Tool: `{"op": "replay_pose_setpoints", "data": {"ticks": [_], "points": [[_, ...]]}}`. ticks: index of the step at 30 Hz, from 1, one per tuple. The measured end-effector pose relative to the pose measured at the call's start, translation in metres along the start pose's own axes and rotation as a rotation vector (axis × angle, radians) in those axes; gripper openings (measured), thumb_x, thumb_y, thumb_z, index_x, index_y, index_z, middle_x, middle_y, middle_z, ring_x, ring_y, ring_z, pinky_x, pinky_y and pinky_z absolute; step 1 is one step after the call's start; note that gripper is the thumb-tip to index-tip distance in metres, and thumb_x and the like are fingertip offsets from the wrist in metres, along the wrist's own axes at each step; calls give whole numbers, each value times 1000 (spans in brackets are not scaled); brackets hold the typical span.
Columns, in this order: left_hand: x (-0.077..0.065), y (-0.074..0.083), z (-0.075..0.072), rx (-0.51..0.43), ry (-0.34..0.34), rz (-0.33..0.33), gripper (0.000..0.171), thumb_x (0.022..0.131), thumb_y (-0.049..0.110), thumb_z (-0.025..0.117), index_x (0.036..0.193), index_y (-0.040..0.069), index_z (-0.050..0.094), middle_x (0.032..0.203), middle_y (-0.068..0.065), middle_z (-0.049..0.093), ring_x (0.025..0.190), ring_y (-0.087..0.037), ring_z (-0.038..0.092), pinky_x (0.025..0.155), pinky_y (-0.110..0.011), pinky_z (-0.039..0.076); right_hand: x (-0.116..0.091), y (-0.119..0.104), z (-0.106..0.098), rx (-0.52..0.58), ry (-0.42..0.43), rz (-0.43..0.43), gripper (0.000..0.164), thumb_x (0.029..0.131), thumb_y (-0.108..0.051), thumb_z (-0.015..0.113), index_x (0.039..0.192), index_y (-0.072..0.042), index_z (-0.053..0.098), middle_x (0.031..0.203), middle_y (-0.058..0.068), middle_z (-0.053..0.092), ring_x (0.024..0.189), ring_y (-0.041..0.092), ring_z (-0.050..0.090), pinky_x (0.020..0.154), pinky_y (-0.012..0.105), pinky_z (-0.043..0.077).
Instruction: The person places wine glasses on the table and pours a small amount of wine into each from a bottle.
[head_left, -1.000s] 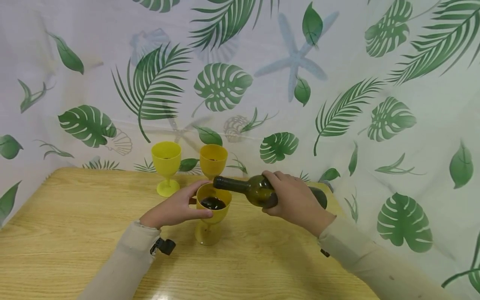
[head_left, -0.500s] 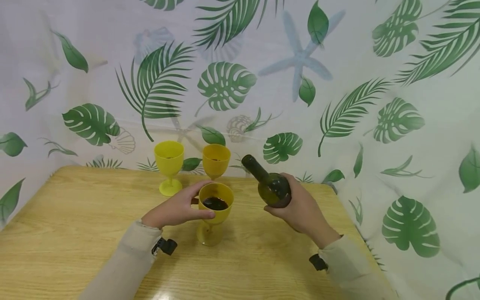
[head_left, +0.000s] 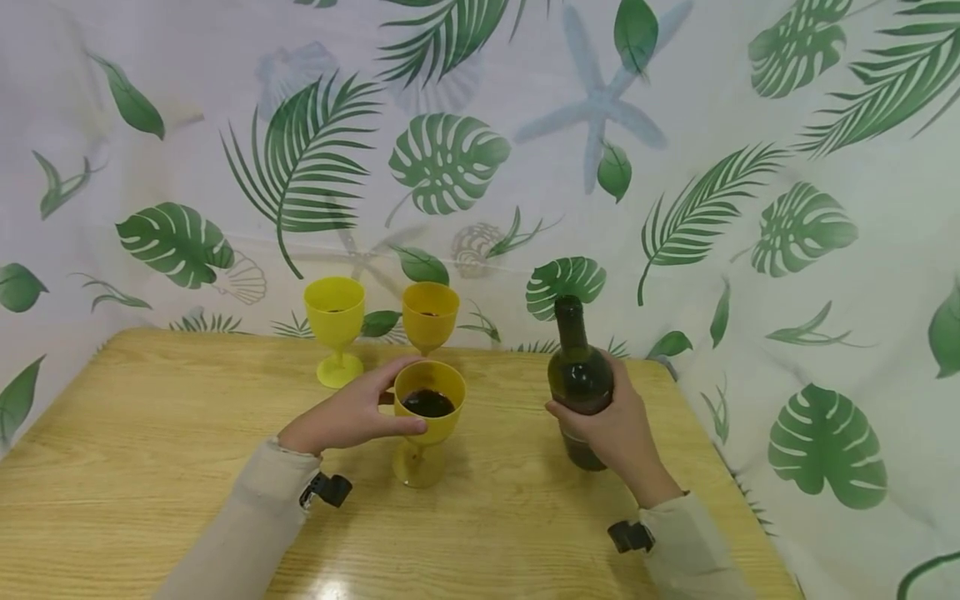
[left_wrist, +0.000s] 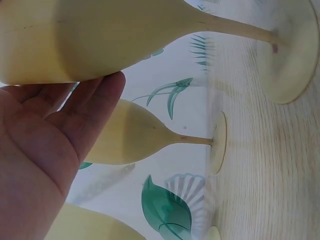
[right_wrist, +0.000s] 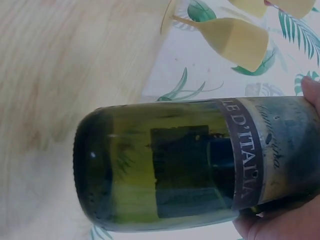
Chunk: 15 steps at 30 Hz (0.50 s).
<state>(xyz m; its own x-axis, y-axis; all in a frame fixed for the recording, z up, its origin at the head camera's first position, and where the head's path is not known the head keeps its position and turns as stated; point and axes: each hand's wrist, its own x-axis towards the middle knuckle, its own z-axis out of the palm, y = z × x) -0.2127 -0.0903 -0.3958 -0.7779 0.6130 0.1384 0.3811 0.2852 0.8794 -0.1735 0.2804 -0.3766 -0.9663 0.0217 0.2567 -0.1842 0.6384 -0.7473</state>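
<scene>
My left hand (head_left: 352,410) holds the bowl of a yellow goblet (head_left: 431,433), thumb in front and fingers behind. Dark liquid (head_left: 428,403) lies inside it, and its foot stands on the table. To the right, my right hand (head_left: 618,425) grips a dark green wine bottle (head_left: 583,379) around its body, neck upward and nearly upright. A printed label (right_wrist: 280,145) shows in the right wrist view. Whether the bottle's base touches the table, I cannot tell. In the left wrist view the held goblet (left_wrist: 115,40) hides part of the fingers.
Behind the held goblet stand a bright yellow goblet (head_left: 335,321) and an orange-yellow goblet (head_left: 430,315), each with a little dark content visible. They sit near the far edge of the wooden table (head_left: 187,417). A leaf-patterned cloth (head_left: 480,192) hangs behind.
My right hand has moved the bottle away from the goblet to the right, turning it from tipped over the rim to nearly upright and lowering it. The left hand stays on the goblet.
</scene>
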Motion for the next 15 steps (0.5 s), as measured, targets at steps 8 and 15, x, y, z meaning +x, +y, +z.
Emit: {"op": "replay_pose_setpoints", "data": {"ticks": [8,15], "points": [[1,-1,-2,-8,-3,-2,83,90,40,82,158,25,37,149,2,50,137,-24,50,114,-53,42,-2,6,1,58,51,14,94,82,-38,89,157,-19,34,143,14,55,129,36,55,104,61,42],[3,-2,-3,-11,-9,6,80,91,38,81,157,25,38,147,3,51,136,-22,51,114,-52,42,-4,11,5,97,89,43,94,81,-34,90,156,-21,35,145,14,55,131,37,53,106,63,40]]}}
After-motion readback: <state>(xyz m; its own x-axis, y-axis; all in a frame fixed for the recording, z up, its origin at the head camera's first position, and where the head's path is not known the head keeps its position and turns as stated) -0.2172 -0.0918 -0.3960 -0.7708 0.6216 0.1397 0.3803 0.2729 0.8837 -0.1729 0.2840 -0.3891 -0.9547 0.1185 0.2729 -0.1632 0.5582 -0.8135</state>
